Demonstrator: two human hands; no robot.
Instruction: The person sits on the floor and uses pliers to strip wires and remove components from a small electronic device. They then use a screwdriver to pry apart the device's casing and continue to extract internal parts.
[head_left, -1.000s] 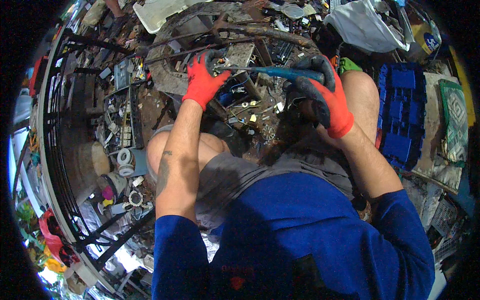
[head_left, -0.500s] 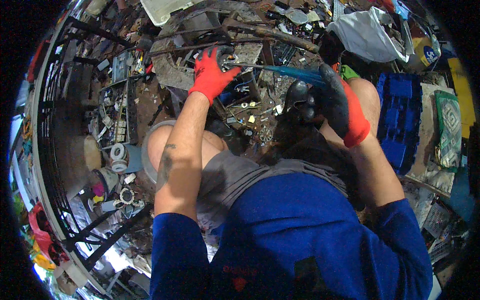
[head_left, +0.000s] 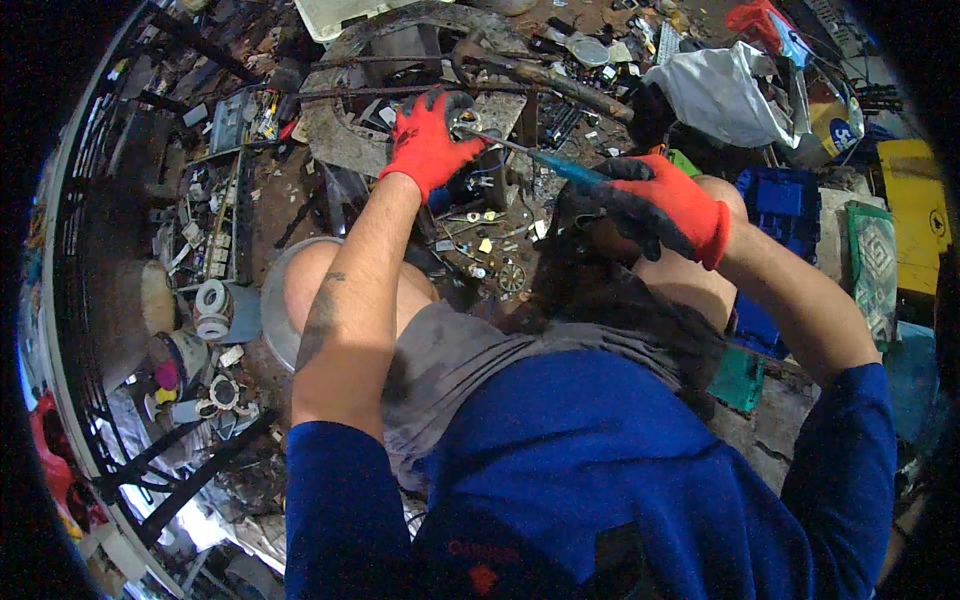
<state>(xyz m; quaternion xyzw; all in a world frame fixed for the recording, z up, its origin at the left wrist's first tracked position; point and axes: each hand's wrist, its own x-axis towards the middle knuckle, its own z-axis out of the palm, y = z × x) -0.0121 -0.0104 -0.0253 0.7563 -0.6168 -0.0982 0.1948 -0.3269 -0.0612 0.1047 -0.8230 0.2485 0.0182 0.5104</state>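
Observation:
A red glove with dark fingers covers my left hand (head_left: 428, 142), which is closed on a small, roundish metal part (head_left: 467, 121) over a worn workbench (head_left: 340, 125). Most of that part is hidden by the fingers. My right hand (head_left: 672, 208), gloved alike, is wrapped around the end of a screwdriver (head_left: 562, 166) with a see-through blue handle. Its thin metal shaft slants up and left, and the tip meets the part beside my left thumb. Whether the tip sits in a screw or a gap is too small to tell.
Beyond the hands lies a rusty metal bar (head_left: 560, 85). Small scrap litters the floor, with a little wheel (head_left: 512, 277) between my legs. A white sack (head_left: 725, 95) and a blue crate (head_left: 780, 215) stand to the right, a compartment box of parts (head_left: 212, 225) to the left.
My right hand has turned over the screwdriver's handle, its red back now facing up, and the handle end has dropped lower and to the left. My left hand keeps its place at the part.

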